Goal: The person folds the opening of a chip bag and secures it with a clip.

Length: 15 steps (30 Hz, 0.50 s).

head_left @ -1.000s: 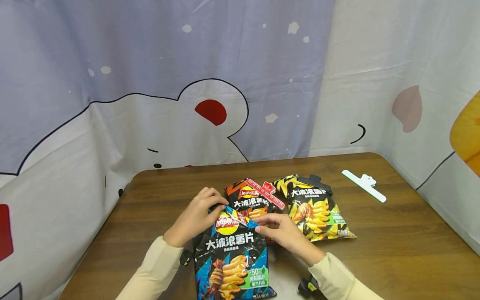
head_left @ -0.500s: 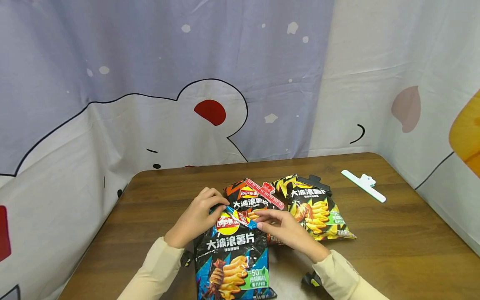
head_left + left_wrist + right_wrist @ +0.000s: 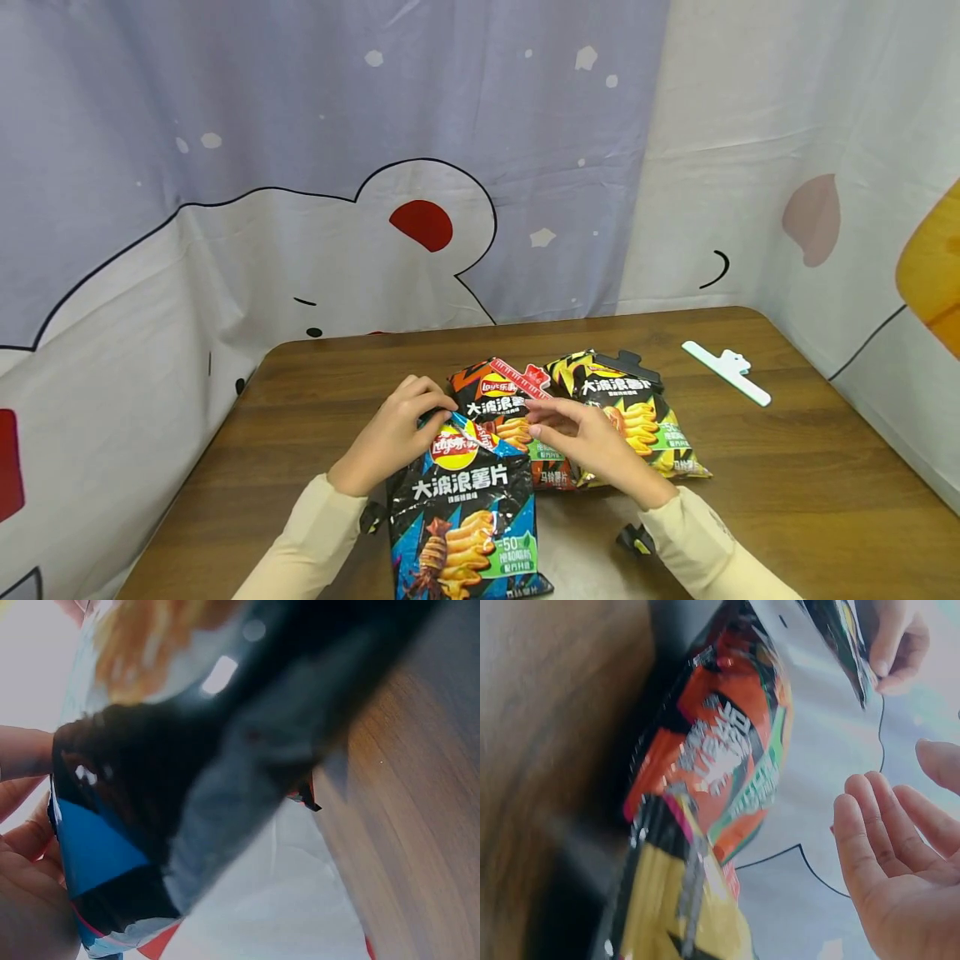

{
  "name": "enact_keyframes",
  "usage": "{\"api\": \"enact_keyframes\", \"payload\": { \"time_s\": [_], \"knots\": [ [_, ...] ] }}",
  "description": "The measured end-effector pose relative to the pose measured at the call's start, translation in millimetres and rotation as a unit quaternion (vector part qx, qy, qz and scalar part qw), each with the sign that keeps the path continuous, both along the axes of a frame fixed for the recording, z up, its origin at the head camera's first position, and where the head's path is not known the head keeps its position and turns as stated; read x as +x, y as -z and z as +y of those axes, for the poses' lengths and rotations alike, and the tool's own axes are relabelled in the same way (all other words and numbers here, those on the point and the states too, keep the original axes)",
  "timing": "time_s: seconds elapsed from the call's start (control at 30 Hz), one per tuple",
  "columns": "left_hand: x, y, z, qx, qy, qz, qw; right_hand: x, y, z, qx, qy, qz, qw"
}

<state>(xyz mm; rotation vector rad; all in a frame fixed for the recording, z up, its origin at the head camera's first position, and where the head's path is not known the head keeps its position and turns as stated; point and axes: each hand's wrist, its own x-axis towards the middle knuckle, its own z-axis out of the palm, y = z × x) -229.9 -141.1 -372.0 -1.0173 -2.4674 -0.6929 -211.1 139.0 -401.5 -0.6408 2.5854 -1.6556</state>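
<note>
A blue-and-black bag of chips (image 3: 468, 492) stands nearest the person, its top edge folded over toward the front. My left hand (image 3: 393, 429) pinches the fold at the bag's upper left corner, and the left wrist view shows fingers and thumb on either side of the film. Off to the right of that fold, my right hand (image 3: 588, 446) holds nothing, its fingers extended in the right wrist view. In the head view it overlaps an orange-and-black chip bag (image 3: 487, 410) with a red clip (image 3: 517, 377) across its top.
A yellow-and-black chip bag (image 3: 641, 429) lies to the right, a black clip (image 3: 632, 367) on its top. Farther right on the wooden table (image 3: 810, 450) is a loose white clip (image 3: 727, 368). A printed curtain (image 3: 300, 125) hangs behind the table.
My right hand has let go of the blue bag's folded top and moved right and slightly up. The left hand stays at the fold; the bags and clips have not moved.
</note>
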Motion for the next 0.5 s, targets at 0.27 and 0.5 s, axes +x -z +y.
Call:
{"api": "enact_keyframes", "payload": {
  "time_s": [0.27,0.5],
  "knots": [
    [-0.7,1.0,-0.5,-0.001,0.000,0.000,1.0000,-3.6,-4.6,13.1,0.013,0.025,0.029,0.999],
    [-0.8,1.3,-0.5,0.003,0.001,0.010,0.9999,-8.6,-10.1,25.6,0.011,0.054,0.052,0.997]
  ]
}}
